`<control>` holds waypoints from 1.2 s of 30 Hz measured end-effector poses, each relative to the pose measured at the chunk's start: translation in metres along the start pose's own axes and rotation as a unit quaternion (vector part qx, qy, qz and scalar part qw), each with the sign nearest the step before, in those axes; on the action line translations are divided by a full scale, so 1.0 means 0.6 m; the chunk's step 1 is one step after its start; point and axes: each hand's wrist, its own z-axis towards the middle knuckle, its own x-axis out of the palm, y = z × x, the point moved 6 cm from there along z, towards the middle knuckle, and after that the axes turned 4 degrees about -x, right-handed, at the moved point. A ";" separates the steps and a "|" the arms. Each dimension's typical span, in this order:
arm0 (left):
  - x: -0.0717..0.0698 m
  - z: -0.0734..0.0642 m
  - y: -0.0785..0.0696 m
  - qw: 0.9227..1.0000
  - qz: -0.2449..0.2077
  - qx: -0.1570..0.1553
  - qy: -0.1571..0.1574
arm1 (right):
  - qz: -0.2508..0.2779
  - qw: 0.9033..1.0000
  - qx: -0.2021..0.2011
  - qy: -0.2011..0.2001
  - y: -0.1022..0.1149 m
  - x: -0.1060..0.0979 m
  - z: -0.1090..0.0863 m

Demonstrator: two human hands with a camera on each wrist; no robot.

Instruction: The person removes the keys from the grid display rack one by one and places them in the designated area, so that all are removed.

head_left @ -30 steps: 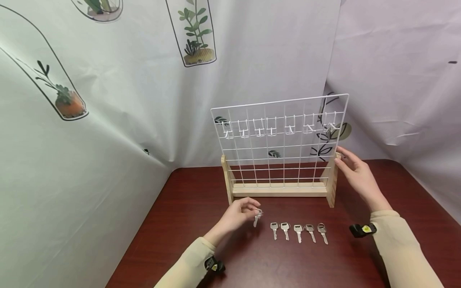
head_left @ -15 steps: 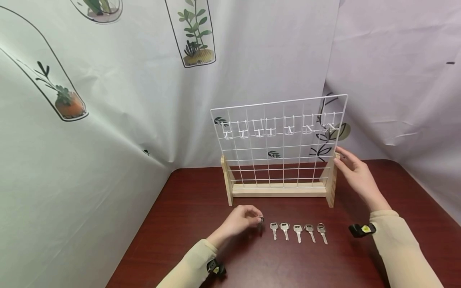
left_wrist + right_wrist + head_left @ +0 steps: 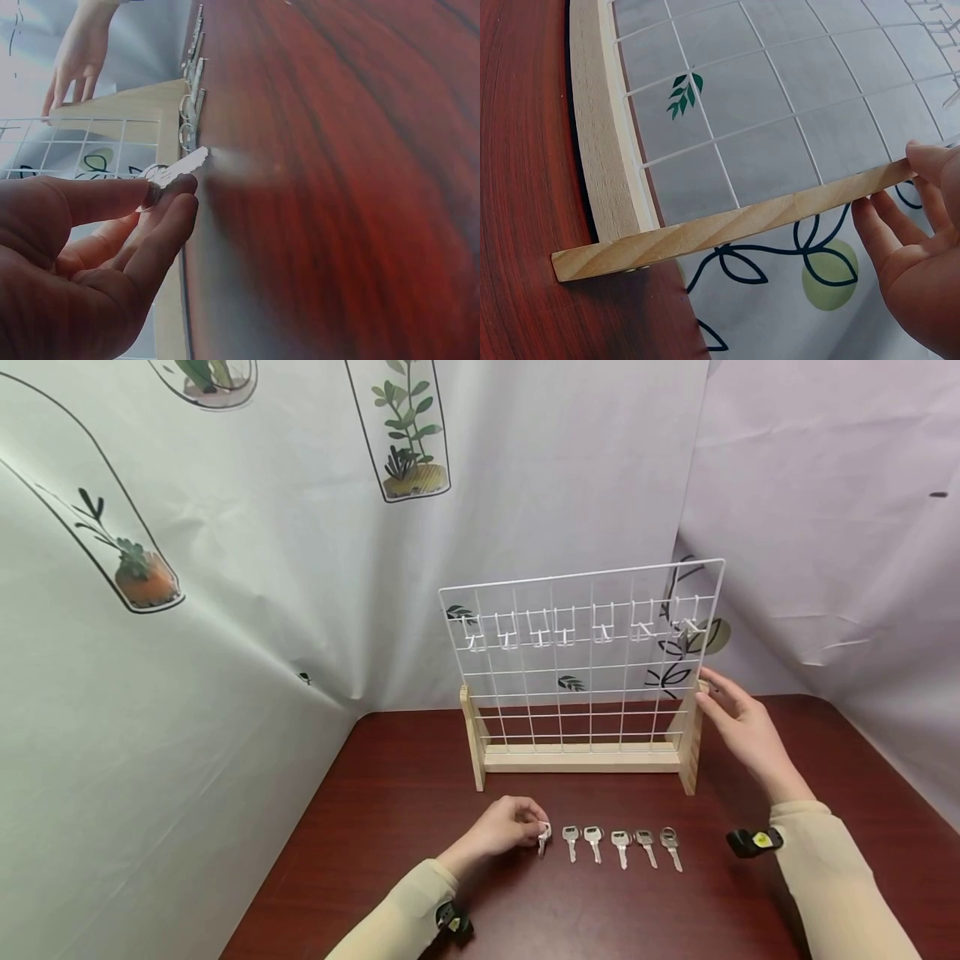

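Observation:
My left hand (image 3: 508,827) pinches a silver key (image 3: 178,166) by its head, between thumb and fingertips. In the left wrist view the blade points away from the hand, its tip right by the dark red tabletop. Just to the right, several more keys (image 3: 621,848) with rings lie in a row, heads toward the rack. Behind them stands a white wire grid rack (image 3: 600,668) on a wooden stand (image 3: 581,762). My right hand (image 3: 746,731) holds the top of the stand's right upright (image 3: 780,213), thumb on one side and fingers on the other.
Several white hooks (image 3: 602,631) hang in a line across the upper grid, with nothing on them. A printed curtain (image 3: 300,527) closes off the left and back of the red table (image 3: 375,893).
The left hand has come down and slightly right with the key, bringing it level with the row's left end. The right hand and rack have stayed put.

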 end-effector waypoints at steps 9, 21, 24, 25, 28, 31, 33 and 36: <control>-0.001 0.009 0.008 0.999 0.035 -0.009 -0.010 | -0.002 1.000 -0.008 -0.007 0.001 -0.001 -0.001; 0.000 0.020 0.007 0.994 0.110 -0.005 -0.017 | -0.002 1.000 -0.004 -0.006 0.002 0.000 -0.002; 0.001 0.023 0.007 0.992 0.121 -0.009 -0.025 | -0.002 1.000 -0.003 -0.006 0.001 0.000 -0.002; 0.001 0.024 0.008 0.992 0.124 -0.011 -0.027 | -0.003 1.000 -0.003 -0.006 0.001 0.000 -0.002; 0.000 0.026 0.009 0.991 0.129 -0.016 -0.033 | -0.002 1.000 -0.002 -0.004 0.000 0.000 -0.001; 0.000 0.028 0.009 0.991 0.131 -0.018 -0.033 | -0.003 1.000 -0.004 -0.005 -0.001 -0.001 0.000; 0.001 0.029 0.009 0.990 0.134 -0.018 -0.032 | -0.002 1.000 -0.007 -0.008 -0.002 -0.001 0.001; 0.001 0.028 0.010 0.990 0.137 -0.020 -0.032 | -0.001 1.000 -0.009 -0.010 -0.003 -0.001 0.001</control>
